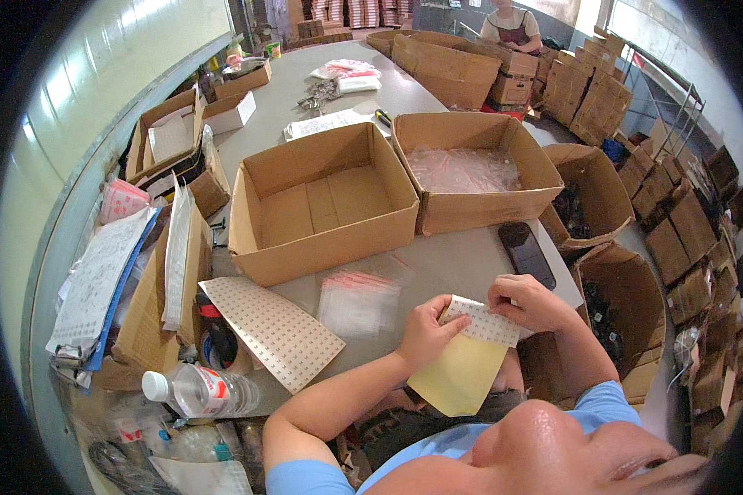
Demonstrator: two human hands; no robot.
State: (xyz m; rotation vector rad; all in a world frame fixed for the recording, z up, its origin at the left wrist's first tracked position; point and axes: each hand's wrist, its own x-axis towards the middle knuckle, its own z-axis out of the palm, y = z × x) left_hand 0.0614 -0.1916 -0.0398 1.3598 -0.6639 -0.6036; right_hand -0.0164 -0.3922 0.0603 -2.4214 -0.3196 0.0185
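A label sheet [480, 328], white with rows of small dark print, is between my hands above my lap. Its yellow backing [458, 375] hangs down below the printed strip. My left hand [431, 332] pinches the sheet's left edge, thumb on top. At the upper right edge, my right hand [524, 302] has its fingers drawn together on the sheet; whether a single label is between the fingertips is too small to tell. Another printed label sheet [276, 334] lies on the table to the left. Beside it is a stack of clear zip bags [359, 305] with red strips.
Beyond my hands stand a cardboard box [322, 260] with a bare bottom and a box [491, 206] holding clear bags. A phone [527, 254] lies near the table's right edge. A plastic bottle [210, 393] is at the lower left. Cartons [623, 289] line the right side; a person [510, 29] sits far back.
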